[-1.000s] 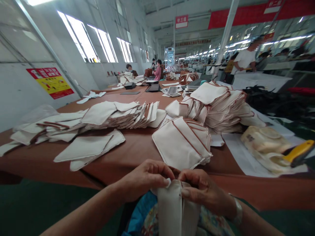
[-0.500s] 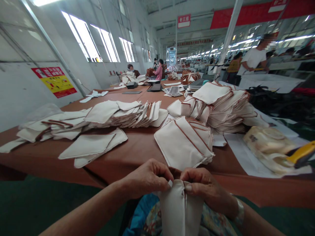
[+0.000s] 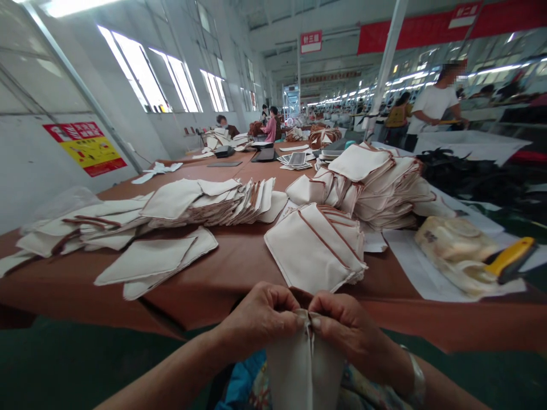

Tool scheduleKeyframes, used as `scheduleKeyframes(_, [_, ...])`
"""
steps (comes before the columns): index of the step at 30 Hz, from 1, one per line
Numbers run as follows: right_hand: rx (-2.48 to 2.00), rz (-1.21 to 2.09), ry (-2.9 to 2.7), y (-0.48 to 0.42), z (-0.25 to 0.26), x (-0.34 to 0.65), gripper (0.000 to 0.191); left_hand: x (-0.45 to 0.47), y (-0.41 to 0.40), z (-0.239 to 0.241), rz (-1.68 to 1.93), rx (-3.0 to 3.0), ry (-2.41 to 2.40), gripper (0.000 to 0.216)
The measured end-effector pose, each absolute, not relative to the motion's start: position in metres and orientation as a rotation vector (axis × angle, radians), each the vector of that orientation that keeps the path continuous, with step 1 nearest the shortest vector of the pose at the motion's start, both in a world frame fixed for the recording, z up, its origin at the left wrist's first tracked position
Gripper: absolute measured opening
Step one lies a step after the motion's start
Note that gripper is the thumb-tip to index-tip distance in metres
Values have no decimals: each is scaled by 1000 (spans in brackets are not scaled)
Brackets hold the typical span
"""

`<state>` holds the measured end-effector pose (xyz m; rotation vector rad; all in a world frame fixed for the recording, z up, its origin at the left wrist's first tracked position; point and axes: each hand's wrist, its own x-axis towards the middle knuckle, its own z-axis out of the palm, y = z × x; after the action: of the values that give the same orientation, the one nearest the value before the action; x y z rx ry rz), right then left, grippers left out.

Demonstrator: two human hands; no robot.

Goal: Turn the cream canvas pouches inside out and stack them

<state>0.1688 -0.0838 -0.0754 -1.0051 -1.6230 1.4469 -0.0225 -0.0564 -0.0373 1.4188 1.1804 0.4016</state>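
Note:
A cream fabric piece [image 3: 290, 370] with a seam down its middle hangs upright over my lap, its lower end cut off by the frame. On the left of the seam, my left hand [image 3: 267, 313] pinches the top edge between thumb and fingers. My right hand [image 3: 348, 322], a band at its wrist, pinches the same edge just right of the seam. Both thumbs nearly meet there. Some brown material shows behind my fingertips. Just beyond my hands lies a fanned stack of cream pieces with brown edging [image 3: 316, 247].
A brown-covered table [image 3: 239, 256] carries a long row of cream pieces [image 3: 192, 199], two loose pieces [image 3: 158, 259] and a taller pile [image 3: 380, 182]. At right, a yellow-handled brush [image 3: 510, 259] rests on a glue-stained plastic container [image 3: 459, 245]. People work farther back, one in a white shirt [image 3: 433, 105].
My left hand has moved right along the top edge, closer to the seam and my right hand. A small white bit at my left fingertips no longer shows. The view has shifted slightly.

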Motion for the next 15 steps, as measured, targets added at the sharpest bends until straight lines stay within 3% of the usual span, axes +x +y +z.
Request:
scheduleKeyframes(8, [-1082, 1151, -1793, -91, -70, 167, 20, -19, -57, -29, 332, 1439, 1152, 24])
scheduleKeyframes(15, [-972, 1264, -1731, -93, -65, 166, 22, -17, -59, -19, 357, 1520, 1122, 33])
